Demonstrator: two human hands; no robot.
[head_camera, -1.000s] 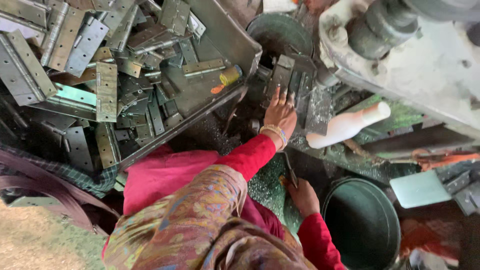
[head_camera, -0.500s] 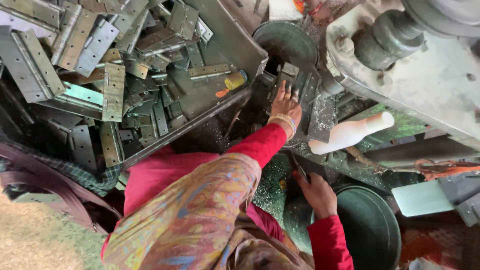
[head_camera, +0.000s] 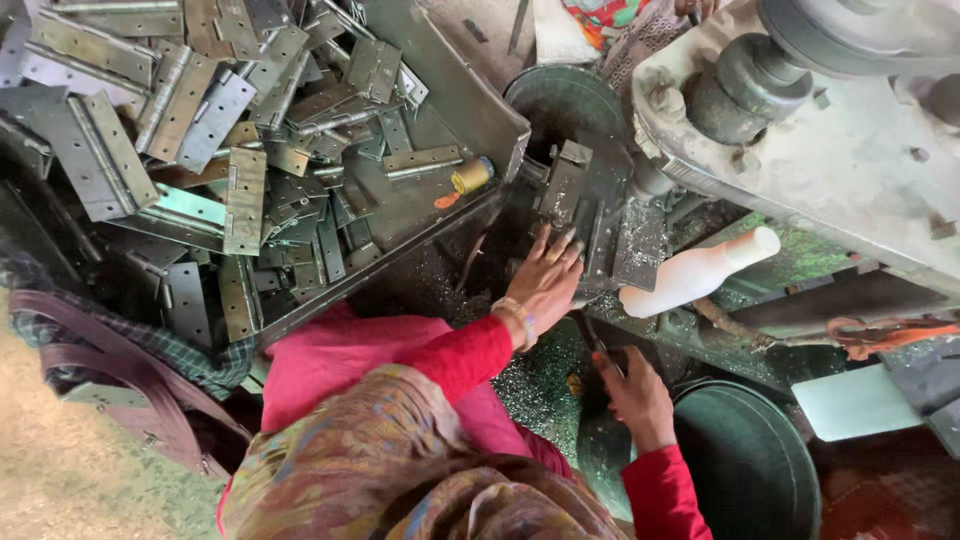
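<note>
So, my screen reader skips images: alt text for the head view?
A person's left hand presses on a metal fixture of a machine, the right hand grips a dark handle. A tray of metal hinges lies left.

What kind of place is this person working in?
Probably a small metalworking shop: a tray heaped with flat grey metal hinges, a heavy grey machine, and metal shavings scattered under the left hand.

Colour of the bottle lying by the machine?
White, plain; the bottle shows best in the head view, right of the left hand.
</note>
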